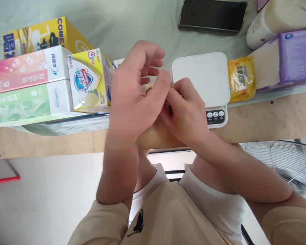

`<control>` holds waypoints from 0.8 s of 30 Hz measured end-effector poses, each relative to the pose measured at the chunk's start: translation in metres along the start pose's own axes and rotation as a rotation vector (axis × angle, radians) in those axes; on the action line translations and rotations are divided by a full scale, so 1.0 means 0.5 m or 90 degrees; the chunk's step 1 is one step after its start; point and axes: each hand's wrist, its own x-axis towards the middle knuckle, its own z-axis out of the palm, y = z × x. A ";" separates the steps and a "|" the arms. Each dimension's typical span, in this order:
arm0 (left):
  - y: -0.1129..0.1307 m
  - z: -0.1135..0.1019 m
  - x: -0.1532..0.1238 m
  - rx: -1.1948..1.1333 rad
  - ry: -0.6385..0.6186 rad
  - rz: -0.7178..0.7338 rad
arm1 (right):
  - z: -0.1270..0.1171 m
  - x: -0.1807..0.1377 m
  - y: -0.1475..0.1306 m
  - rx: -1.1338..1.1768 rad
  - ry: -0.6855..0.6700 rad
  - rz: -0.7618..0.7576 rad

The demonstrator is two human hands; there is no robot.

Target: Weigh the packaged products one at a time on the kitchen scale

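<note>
My left hand [135, 92] and my right hand [185, 110] meet over the table's front edge, just left of a small white scale [201, 76]. Both pinch one small brownish item [149, 89] between them; most of it is hidden by my fingers and I cannot make out what it is. The left thumb presses against the right fingers, and the left fingers curl loosely above. My right hand covers the scale's lower left corner.
Stacked boxes lie at the left: a yellow soap box [89, 81], a pink and green box [28, 88], a yellow carton [46, 34]. A phone [213, 15], a yellow packet [241, 80], purple tissue pack [293, 56] and white bottle [275, 18] lie right. A fan [288, 163] stands below.
</note>
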 end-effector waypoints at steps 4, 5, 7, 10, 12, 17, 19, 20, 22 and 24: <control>-0.001 0.002 -0.001 -0.010 0.009 -0.004 | -0.007 -0.007 0.001 -0.052 0.031 -0.033; -0.001 0.004 0.000 -0.012 0.011 -0.008 | -0.010 -0.009 0.004 -0.056 0.037 -0.036; -0.003 0.006 0.002 -0.025 0.025 0.007 | -0.018 -0.012 0.012 -0.052 0.043 -0.044; -0.009 0.008 0.005 -0.042 0.041 0.028 | -0.026 -0.018 0.024 -0.027 0.054 -0.076; -0.016 0.010 0.007 -0.042 0.037 0.028 | -0.028 -0.023 0.030 -0.023 0.044 -0.091; -0.033 0.015 0.009 -0.012 0.057 0.091 | -0.013 -0.032 0.033 -0.050 -0.013 -0.075; -0.034 0.016 0.009 -0.003 0.052 0.081 | -0.006 -0.029 0.032 -0.040 -0.002 -0.075; -0.033 0.015 0.009 -0.004 0.047 0.073 | -0.005 -0.026 0.032 -0.037 0.008 -0.072; -0.031 0.014 0.010 -0.014 0.049 0.067 | -0.006 -0.018 0.031 -0.030 0.035 -0.061; -0.032 0.013 0.012 -0.031 0.064 0.089 | -0.015 -0.008 0.030 -0.005 0.056 -0.054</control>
